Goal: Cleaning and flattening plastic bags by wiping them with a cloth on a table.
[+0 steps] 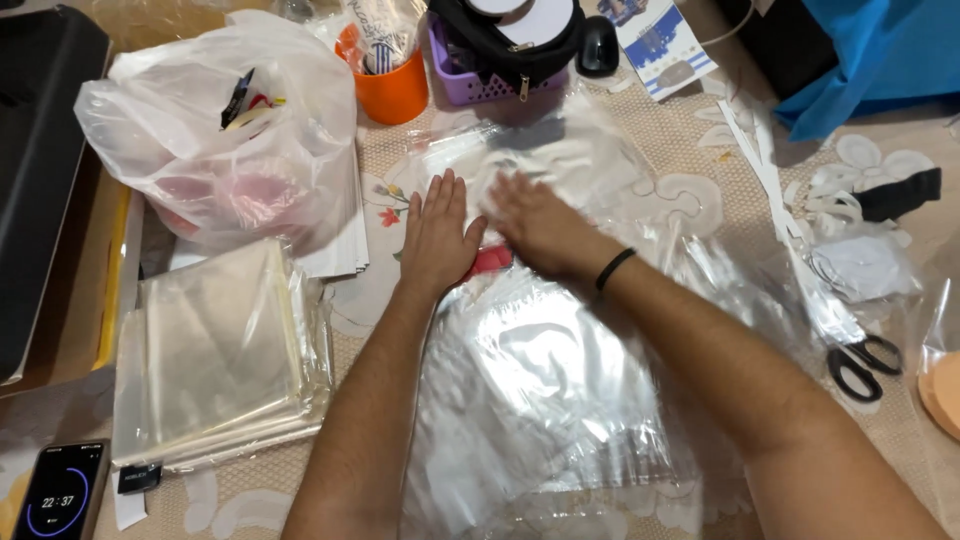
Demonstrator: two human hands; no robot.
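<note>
**Hands flat on a clear bag**

Both hands lie open, palms down, gripping nothing. Left hand (437, 238) and right hand (537, 226) press side by side on the far end of a clear plastic bag (540, 390), its long axis running near to far. Something red (490, 262) shows between them. Scissors (862, 364) lie to the right.

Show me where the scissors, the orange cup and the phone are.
scissors (862, 365): head view, on the black handle loops.
orange cup (395, 92): head view, on its front wall.
phone (60, 490): head view, on the lit screen.
</note>
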